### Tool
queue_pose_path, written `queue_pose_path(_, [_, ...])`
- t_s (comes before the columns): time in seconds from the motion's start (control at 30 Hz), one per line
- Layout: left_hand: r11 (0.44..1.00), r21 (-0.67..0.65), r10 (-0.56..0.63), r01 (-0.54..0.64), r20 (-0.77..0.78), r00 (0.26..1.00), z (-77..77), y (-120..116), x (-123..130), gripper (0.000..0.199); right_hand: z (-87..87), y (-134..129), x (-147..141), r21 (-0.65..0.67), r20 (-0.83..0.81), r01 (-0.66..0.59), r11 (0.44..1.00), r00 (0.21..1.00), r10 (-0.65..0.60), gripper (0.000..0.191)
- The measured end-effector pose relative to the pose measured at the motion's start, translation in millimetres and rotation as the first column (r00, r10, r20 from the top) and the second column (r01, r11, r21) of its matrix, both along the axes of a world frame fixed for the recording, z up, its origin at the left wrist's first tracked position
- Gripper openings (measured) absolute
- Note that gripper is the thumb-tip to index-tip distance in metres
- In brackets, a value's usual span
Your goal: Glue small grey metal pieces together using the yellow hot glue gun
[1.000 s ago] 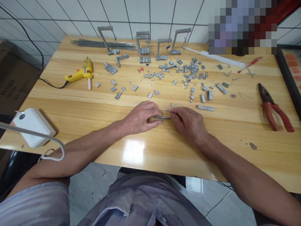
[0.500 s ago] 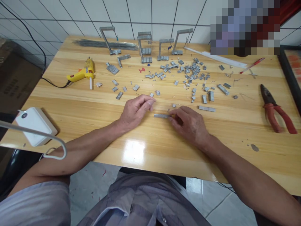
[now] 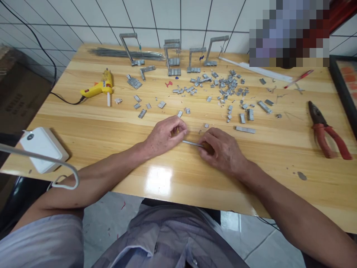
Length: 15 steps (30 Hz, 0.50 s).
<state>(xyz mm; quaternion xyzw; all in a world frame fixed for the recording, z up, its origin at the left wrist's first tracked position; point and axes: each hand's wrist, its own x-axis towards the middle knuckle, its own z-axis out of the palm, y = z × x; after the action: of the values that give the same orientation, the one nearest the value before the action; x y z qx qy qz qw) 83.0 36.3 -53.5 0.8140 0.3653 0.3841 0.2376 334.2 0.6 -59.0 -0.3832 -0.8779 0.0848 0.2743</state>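
A thin grey metal strip (image 3: pixel 192 143) lies between my hands, low over the wooden table. My right hand (image 3: pixel 220 150) pinches its right end. My left hand (image 3: pixel 169 136) is closed at the thumb and fingertips beside the strip's left end; what those fingertips hold, if anything, is too small to make out. Just beyond my hands are small grey staple pieces (image 3: pixel 187 111), and a longer staple strip (image 3: pixel 245 129) rests to the right. Several upright frames built of staples (image 3: pixel 174 71) stand at the back.
A yellow glue gun (image 3: pixel 97 88) and a white power bank (image 3: pixel 44 149) with a cable are on the left. Red-handled pliers (image 3: pixel 320 124) lie at the right, near a dark-edged frame (image 3: pixel 344 93). Many staple pieces (image 3: pixel 230 83) are scattered behind my right hand.
My left hand has moved slightly right, its thumb and fingertips now at the strip's left end. The strip has tilted and turned narrower to view, its right end still in my right hand.
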Motion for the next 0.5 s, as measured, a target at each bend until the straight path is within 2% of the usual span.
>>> queue_pose_path(0.07, [1.0,0.019,-0.014,0.014,-0.004,1.0,-0.1,-0.1,-0.1,0.011,1.7,-0.4,0.4,-0.005,-0.006,-0.032,0.999,0.999,0.032,0.004])
queue_pose_path(0.23, [1.0,0.022,-0.022,0.023,-0.024,0.999,-0.7,-0.1,-0.5,0.011,1.1,0.3,0.7,0.007,-0.007,-0.031,0.999,0.999,0.031,0.013])
queue_pose_path(0.33, [1.0,0.011,-0.019,0.019,-0.04,0.999,-0.1,1.9,-2.9,0.011,1.6,0.4,1.6,-0.012,0.009,-0.029,0.999,1.0,0.029,0.008])
queue_pose_path(0.5, [0.986,0.034,-0.154,0.163,-0.201,0.968,2.0,4.2,-8.0,0.006,3.0,-0.6,2.4,-0.046,0.105,-0.03,0.998,0.994,0.035,0.01])
